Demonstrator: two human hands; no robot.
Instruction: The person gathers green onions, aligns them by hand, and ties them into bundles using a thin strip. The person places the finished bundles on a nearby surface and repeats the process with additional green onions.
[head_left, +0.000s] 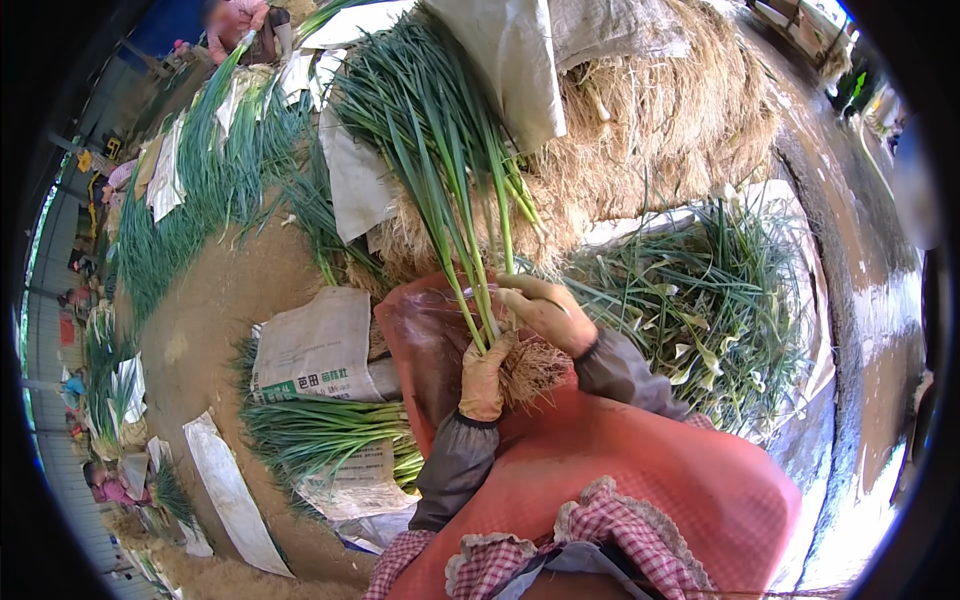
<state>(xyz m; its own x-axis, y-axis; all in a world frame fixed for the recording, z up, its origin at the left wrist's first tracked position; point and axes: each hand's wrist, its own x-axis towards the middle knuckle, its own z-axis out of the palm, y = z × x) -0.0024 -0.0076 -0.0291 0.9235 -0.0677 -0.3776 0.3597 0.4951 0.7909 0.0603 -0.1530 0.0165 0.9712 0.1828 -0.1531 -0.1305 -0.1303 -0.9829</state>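
My left hand (482, 384), in a yellowish glove, grips a small bunch of scallions (466, 277) low down, near the white stalk ends. Their tangled pale roots (534, 369) stick out to the right of that hand, and the green leaves reach up and away from me. My right hand (551, 309), gloved alike, has its curled fingers against a stalk of the bunch. Whether they pinch it is hidden. Under both hands lies a red apron (600, 435) over my lap. Beyond the bunch, more scallions (412, 97) rest on a root-covered pile.
A large pile of scallions with roots outward (675, 112) stands ahead, partly under a pale sheet (510, 67). Loose leaf trimmings (697, 300) lie at right. At left are bundled scallions (330, 435) and a printed sack (315, 345). Other people (240, 30) sit farther off.
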